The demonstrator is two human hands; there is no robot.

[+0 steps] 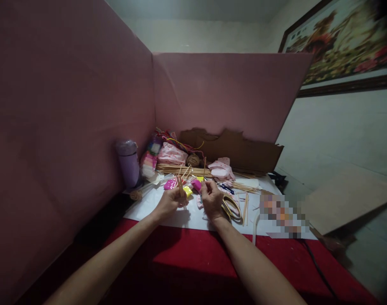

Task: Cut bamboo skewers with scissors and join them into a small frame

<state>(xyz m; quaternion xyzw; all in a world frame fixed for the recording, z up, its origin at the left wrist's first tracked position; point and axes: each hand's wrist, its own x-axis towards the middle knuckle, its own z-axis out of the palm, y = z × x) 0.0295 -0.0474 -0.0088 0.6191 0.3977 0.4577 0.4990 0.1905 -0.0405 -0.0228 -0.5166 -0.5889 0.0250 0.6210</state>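
Now thin wooden sticks (180, 185) in both hands (172, 200).

Two hands (170, 201) (213, 199), two yellow packets (188, 192) (200, 179), one purple bottle (129, 169)

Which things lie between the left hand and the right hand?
The head view shows, between the left hand and right hand, a shiny yellow packet, a magenta packet with more yellow behind it, and part of a pale patterned piece.
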